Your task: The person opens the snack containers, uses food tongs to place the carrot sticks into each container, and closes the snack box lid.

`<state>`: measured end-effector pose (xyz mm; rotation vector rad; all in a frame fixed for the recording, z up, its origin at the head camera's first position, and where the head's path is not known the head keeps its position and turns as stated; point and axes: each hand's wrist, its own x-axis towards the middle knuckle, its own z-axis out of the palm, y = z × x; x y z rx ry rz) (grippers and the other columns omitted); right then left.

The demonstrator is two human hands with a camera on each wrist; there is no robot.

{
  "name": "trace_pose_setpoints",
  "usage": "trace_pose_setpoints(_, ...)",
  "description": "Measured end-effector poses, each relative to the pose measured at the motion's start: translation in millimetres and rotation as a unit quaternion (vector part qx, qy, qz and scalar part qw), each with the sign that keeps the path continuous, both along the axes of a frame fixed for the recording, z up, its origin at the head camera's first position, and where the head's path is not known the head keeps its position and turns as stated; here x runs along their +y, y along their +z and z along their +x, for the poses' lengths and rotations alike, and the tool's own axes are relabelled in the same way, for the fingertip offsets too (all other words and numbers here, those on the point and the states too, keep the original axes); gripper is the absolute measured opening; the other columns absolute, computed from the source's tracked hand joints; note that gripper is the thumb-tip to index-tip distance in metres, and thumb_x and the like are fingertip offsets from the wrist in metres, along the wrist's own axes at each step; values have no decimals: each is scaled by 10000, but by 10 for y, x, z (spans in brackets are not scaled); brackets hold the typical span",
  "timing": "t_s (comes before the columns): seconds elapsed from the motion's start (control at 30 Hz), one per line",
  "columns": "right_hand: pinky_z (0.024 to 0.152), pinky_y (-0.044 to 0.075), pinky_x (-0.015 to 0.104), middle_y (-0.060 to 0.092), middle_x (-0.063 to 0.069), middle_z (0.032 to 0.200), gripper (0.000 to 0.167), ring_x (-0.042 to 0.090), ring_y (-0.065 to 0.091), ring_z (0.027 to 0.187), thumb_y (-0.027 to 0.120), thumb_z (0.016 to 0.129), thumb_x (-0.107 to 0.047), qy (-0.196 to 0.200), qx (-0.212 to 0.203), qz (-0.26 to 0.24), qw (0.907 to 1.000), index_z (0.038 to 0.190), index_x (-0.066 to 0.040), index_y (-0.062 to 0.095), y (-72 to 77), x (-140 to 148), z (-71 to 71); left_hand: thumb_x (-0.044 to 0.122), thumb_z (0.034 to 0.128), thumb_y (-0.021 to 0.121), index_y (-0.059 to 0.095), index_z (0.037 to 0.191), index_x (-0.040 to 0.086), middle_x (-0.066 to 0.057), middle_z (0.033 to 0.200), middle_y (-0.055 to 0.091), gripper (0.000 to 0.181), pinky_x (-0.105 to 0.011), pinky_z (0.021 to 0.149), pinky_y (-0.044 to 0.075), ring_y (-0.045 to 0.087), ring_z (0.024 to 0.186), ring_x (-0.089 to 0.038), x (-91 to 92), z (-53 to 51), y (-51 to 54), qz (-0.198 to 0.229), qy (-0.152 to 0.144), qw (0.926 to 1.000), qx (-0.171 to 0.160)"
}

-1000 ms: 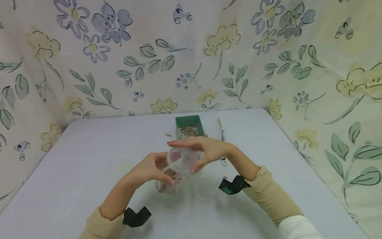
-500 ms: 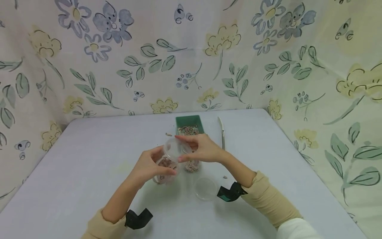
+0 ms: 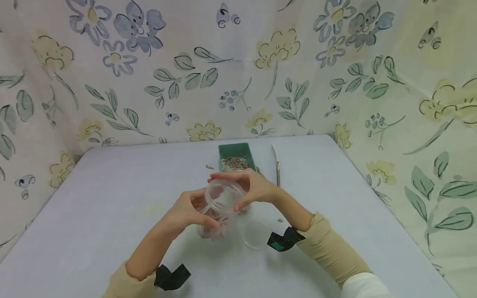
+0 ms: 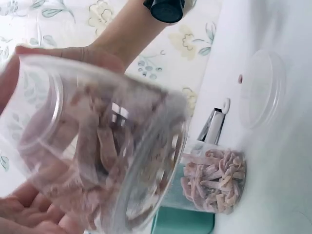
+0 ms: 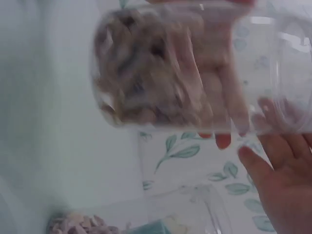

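A clear plastic jar (image 3: 225,198), partly filled with pinkish-brown strips, is held tilted above the table. My left hand (image 3: 185,212) grips its side, with thumb and fingers curled around it. My right hand (image 3: 258,188) holds the jar at its mouth, thumb on one side and fingers on the other; whether a lid sits there I cannot tell. In the left wrist view the strips (image 4: 100,139) show through the wall. A second clear jar (image 4: 214,181) with similar strips stands behind, mostly hidden by my right hand in the head view.
A round clear lid (image 3: 256,236) lies on the table near my right forearm. Beyond my hands stands a green box (image 3: 234,153) of strips. A slim metal tool (image 3: 277,165) lies to its right. Stray strips (image 3: 210,167) lie on the table.
The jar and both hands shifted slightly up and left, then came back down and right. The right fingers drew nearer the left hand, then spread around the mouth again.
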<state>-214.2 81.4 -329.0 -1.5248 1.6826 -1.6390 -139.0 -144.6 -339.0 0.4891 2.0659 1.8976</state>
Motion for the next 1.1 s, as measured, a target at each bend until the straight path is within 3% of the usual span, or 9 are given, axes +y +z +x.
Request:
trace_pose_setpoints(0.13, 910, 471, 386, 465, 239, 1393, 1012, 353, 483, 1206, 795, 718, -544, -1119, -188, 103, 9935, 1365, 139, 421, -33, -45, 72, 44, 678, 873, 500, 1374, -27, -156, 1303, 575, 793, -517, 1036, 334, 460, 1276, -308, 50, 39, 25, -327, 992, 9945, 48)
trace_pose_setpoints(0.23, 886, 492, 372, 477, 205, 1397, 1009, 315, 514, 1182, 792, 708, -567, -1511, -242, 93, 9882, 1365, 116, 447, -45, -78, 99, 43, 674, 878, 503, 1384, 0, -136, 1312, 572, 805, -507, 1032, 348, 443, 1290, -300, 80, 60, 36, -419, 1442, 9886, 50)
trace_pose_setpoints(0.47, 954, 450, 448, 510, 124, 1385, 910, 248, 486, 1257, 587, 805, -683, -2378, 935, 809, 9634, 1385, 12, 497, 29, 37, 148, 73, 763, 826, 442, 1401, 0, -186, 1389, 491, 748, -522, 1073, 278, 359, 1345, -336, 36, 53, -51, -382, 1570, 9868, 59)
trace_pose_setpoints(0.57, 975, 430, 473, 556, 136, 1329, 696, 268, 505, 1242, 611, 903, -510, -2194, 1408, 839, 9618, 1329, 36, 549, 10, 193, 184, 43, 809, 774, 333, 1431, -2, -216, 1427, 418, 764, -529, 1077, 265, 320, 1356, -356, -22, 9, -130, -440, 1738, 9836, -191)
trace_pose_setpoints(0.7, 926, 479, 358, 639, 123, 1214, 426, 208, 578, 1157, 725, 879, -199, -997, 1751, 1653, 9654, 1210, 55, 640, -151, 402, 232, -15, 824, 728, 191, 1460, -3, -244, 1443, 297, 833, -539, 1093, 211, 244, 1364, -373, -63, -88, -247, -398, 2000, 9776, -522)
trace_pose_setpoints(0.8, 936, 459, 285, 630, 78, 1243, 469, 150, 559, 1174, 778, 824, -188, -542, 1984, 2942, 9334, 1230, 7, 646, -331, 485, 283, -45, 827, 707, 150, 1456, -23, -260, 1442, 258, 841, -521, 1117, 142, 206, 1370, -383, -48, -157, -341, -233, 2107, 9754, -609)
trace_pose_setpoints(0.93, 1029, 381, 354, 543, 60, 1367, 681, 191, 452, 1290, 844, 737, -252, -769, 2134, 4197, 8789, 1329, -46, 581, -526, 506, 352, -58, 832, 705, 133, 1452, -52, -289, 1437, 266, 843, -516, 1123, 112, 199, 1370, -410, 16, -211, -448, -92, 2101, 9752, -693)
trace_pose_setpoints(1.0, 1047, 359, 375, 515, 68, 1394, 748, 213, 424, 1312, 868, 699, -253, -927, 2171, 4464, 8631, 1353, -59, 561, -577, 497, 380, -54, 828, 714, 128, 1452, -55, -297, 1435, 268, 856, -521, 1123, 103, 193, 1372, -419, 52, -227, -484, -128, 2096, 9752, -699)
trace_pose_setpoints(1.1, 1040, 367, 356, 520, 99, 1381, 772, 229, 447, 1292, 881, 679, -232, -1002, 2337, 4523, 8548, 1354, -51, 555, -612, 487, 404, -45, 816, 731, 135, 1450, -50, -293, 1430, 285, 869, -531, 1120, 98, 195, 1373, -423, 91, -244, -516, -251, 2141, 9743, -657)
